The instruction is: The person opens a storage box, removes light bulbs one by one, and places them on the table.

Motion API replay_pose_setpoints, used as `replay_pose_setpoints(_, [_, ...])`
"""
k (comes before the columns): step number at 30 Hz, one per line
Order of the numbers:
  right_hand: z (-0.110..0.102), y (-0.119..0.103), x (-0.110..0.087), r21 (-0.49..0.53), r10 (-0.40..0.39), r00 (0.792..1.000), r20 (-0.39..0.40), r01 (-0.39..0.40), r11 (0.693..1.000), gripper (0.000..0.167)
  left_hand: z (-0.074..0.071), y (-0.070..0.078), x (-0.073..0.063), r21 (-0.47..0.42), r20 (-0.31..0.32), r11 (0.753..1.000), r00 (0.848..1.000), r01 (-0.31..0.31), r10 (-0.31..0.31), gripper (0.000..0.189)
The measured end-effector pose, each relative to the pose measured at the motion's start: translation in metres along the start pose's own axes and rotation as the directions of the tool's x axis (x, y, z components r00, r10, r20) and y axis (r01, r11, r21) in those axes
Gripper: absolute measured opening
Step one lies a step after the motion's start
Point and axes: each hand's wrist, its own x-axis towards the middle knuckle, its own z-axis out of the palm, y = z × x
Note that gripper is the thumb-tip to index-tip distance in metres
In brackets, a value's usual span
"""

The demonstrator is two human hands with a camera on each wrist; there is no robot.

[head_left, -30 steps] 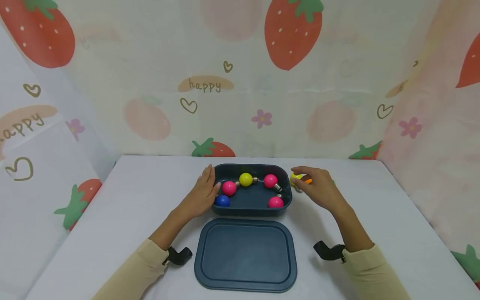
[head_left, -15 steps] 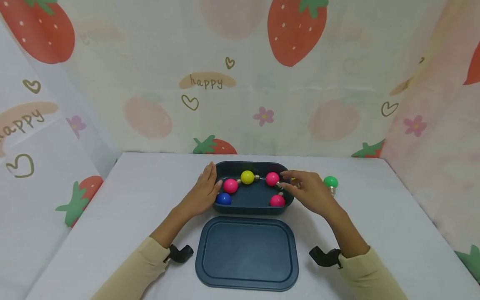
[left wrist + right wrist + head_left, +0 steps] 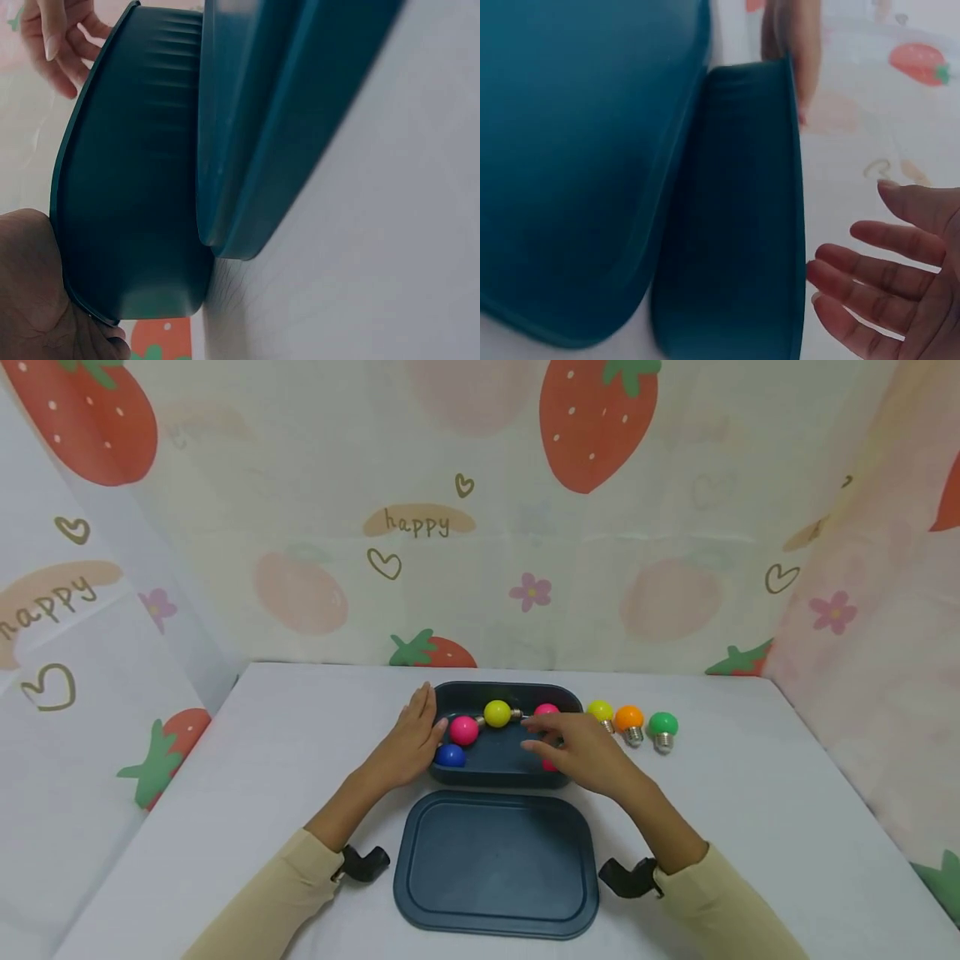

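Note:
A dark blue box (image 3: 501,779) on the table holds several light bulbs. Among them are a yellow bulb (image 3: 497,713), a pink bulb (image 3: 463,731) and a blue bulb (image 3: 450,756). My left hand (image 3: 403,739) rests on the left end of the box, its fingers straight at the rim. Over the right part of the box is my right hand (image 3: 581,750), fingers loosely bent and spread, holding nothing; in the right wrist view its fingers (image 3: 870,259) are apart. It partly covers two more pink bulbs, one at the back (image 3: 547,708) and one at the front.
Right of the box, a yellow bulb (image 3: 601,710), an orange bulb (image 3: 629,719) and a green bulb (image 3: 663,725) lie in a row on the white table (image 3: 750,793). The dark blue lid (image 3: 495,864) lies flat in front of the box.
My right hand has moved left, away from the yellow bulb beside the box and in over the box. The bulbs on the right now show uncovered. My left hand has stayed put.

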Motion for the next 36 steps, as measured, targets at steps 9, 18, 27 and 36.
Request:
replay_pose_setpoints(9, [0.017,-0.004,0.023,0.072,-0.080,0.995,0.060,0.076,0.995,0.032,0.000,-0.001,0.001,0.009,0.011,1.000,1.000,-0.002,0.002,0.067])
replay_pose_setpoints(18, [0.041,-0.011,0.042,0.068,-0.076,0.990,0.115,0.069,0.995,0.035,-0.001,0.001,0.001,-0.005,0.003,1.000,1.000,-0.005,0.005,0.066])
replay_pose_setpoints(27, [0.062,-0.013,0.056,0.096,-0.105,0.985,0.136,0.092,0.991,0.033,-0.001,0.001,-0.002,-0.005,0.004,1.000,1.000,-0.004,0.004,0.066])
replay_pose_setpoints(36, [0.076,-0.015,0.066,0.067,-0.061,0.984,0.167,0.050,0.997,0.029,0.002,-0.004,0.000,0.007,0.012,1.000,1.000,-0.006,0.006,0.067])
